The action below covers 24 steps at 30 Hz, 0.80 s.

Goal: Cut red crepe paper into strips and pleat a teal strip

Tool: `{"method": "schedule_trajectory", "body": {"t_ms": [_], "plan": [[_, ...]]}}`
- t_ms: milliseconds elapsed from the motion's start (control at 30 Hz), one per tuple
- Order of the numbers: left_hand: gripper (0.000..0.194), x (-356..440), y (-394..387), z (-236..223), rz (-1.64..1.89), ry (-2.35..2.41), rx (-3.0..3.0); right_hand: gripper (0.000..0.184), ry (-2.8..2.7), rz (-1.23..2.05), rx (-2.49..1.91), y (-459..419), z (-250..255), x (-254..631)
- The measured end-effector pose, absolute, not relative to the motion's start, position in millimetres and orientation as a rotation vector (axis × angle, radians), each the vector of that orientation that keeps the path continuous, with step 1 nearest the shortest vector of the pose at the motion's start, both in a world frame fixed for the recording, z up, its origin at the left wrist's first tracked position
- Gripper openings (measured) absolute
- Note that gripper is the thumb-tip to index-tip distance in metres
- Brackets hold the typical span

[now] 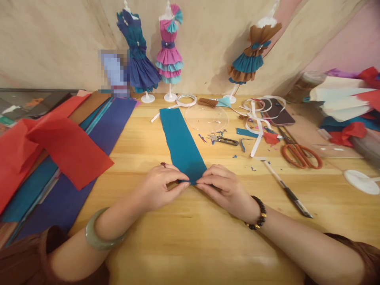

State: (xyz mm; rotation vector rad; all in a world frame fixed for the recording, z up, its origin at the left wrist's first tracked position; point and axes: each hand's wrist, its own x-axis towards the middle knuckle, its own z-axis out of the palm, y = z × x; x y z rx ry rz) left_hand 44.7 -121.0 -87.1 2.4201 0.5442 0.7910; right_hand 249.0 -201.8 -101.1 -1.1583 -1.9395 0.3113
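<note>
A long teal paper strip [180, 138] lies on the wooden table [190, 237], running away from me. My left hand [158, 187] pinches its near end from the left, fingers closed on the paper. From the right, my right hand [224, 189] pinches the same near edge, and the fingertips of both hands almost meet. The left wrist wears a pale green bangle, the right a dark bead bracelet.
Red [63, 148], purple [101, 130] and teal paper sheets cover the left side. Three small mannequins in paper dresses [169, 51] stand at the back. To the right lie thread snips [223, 139], orange scissors [301, 154], a craft knife [289, 192], white ribbon [257, 126] and a phone [279, 114].
</note>
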Motion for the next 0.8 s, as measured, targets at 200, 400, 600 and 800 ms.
{"method": "schedule_trajectory", "body": {"t_ms": [200, 400, 600, 800], "plan": [[0.013, 46.1, -120.2, -86.7, 0.839, 0.464, 2.410, 0.010, -1.920, 0.347, -1.181, -201.7, -101.9, 249.4], [0.016, 45.9, -120.0, -87.2, 0.787, 0.432, 2.403, 0.014, -1.935, 0.364, -1.193, -201.4, -101.1, 248.3], [0.016, 45.6, -119.4, -88.8, 0.843, 0.498, 2.338, 0.012, -1.915, 0.383, -1.201, -201.6, -102.1, 248.7], [0.017, 45.9, -122.4, -83.6, 0.807, 0.699, 2.145, 0.015, -1.863, 0.430, -1.234, -201.8, -103.4, 251.3]]}}
